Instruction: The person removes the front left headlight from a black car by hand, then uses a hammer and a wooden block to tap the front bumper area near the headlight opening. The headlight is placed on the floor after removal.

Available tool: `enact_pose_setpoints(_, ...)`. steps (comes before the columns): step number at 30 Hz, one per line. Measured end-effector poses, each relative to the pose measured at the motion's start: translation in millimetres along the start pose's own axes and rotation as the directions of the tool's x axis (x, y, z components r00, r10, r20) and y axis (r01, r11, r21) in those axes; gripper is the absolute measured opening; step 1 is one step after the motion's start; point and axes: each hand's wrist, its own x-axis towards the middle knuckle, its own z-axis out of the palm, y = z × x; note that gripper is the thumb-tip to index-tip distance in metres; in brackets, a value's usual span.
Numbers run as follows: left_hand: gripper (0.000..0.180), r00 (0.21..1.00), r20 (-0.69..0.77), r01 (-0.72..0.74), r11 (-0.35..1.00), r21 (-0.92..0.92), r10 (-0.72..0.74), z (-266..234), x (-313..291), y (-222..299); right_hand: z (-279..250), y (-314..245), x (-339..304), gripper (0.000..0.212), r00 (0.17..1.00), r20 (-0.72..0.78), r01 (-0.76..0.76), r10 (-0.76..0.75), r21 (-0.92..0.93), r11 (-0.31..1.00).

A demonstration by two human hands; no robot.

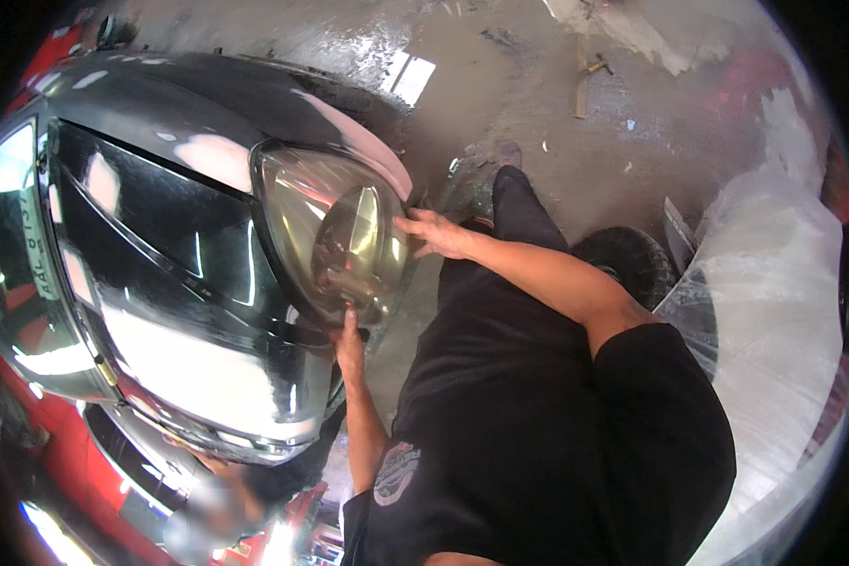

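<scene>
A hazy, yellowed headlight (335, 236) sits at the front corner of a glossy black car (160, 245). My left hand (349, 344) reaches up from below and grips the lamp's lower edge. My right hand (434, 233) is on the lamp's right edge, fingers spread against the lens rim. Both arms are bare below black sleeves. My black shirt and trousers fill the lower middle of the view, and my shoes (486, 165) stand on the floor beside the car.
Wet grey concrete floor (538, 85) lies beyond the car, with a wooden stick (582, 80) on it. A black tyre (632, 259) and a bulky thing under clear plastic sheeting (774, 283) are to my right. Red bodywork (28, 415) shows at the lower left.
</scene>
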Motion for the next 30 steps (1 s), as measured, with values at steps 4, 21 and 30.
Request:
enact_pose_setpoints(4,0.055,1.000,-0.007,-0.010,1.000,-0.017,0.010,0,-5,16,3,0,4,0.130,0.995,0.061,-0.084,0.076,0.138,0.987)
enact_pose_setpoints(21,0.070,0.999,0.017,-0.026,0.997,-0.070,0.028,-2,2,-3,11,24,-2,0.122,0.989,-0.075,0.128,-0.127,0.006,0.992)
enact_pose_setpoints(30,0.078,0.987,-0.011,-0.159,0.977,-0.144,0.159,4,6,-4,17,24,-1,0.101,0.982,-0.077,0.178,-0.172,0.074,0.981)
